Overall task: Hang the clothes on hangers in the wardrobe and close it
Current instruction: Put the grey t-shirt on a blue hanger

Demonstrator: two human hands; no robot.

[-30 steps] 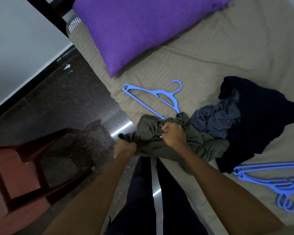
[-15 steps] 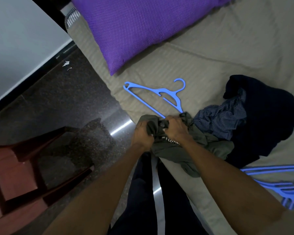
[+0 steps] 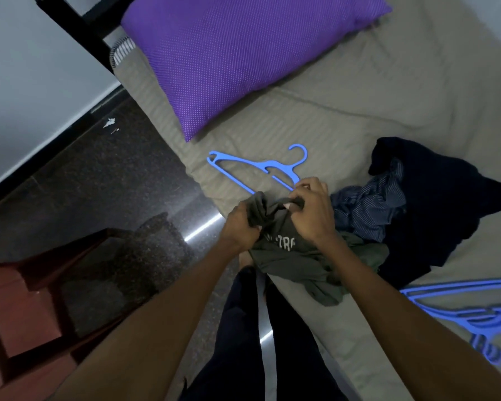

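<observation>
Head view looks down past two dark trouser legs (image 3: 261,342) at the bed edge. Both hands work one olive shirt (image 3: 298,256) with white lettering, bunched at the near edge of the bed (image 3: 359,105). The left hand (image 3: 239,224) grips a fold of it in curled fingers; the right hand (image 3: 310,209) pinches another fold between thumb and fingers. To the right at the frame edge lies a pile of blue hangers (image 3: 475,311), their number unclear. Just beyond the shirt sit two more garments: one striped blue shirt (image 3: 368,204) touching one dark navy garment (image 3: 446,204). Behind the hands lies one single blue hanger (image 3: 261,166), flat on the sheet. Farthest off rests one purple pillow (image 3: 243,53). On the floor to the left stands one red-brown chair (image 3: 26,308).
</observation>
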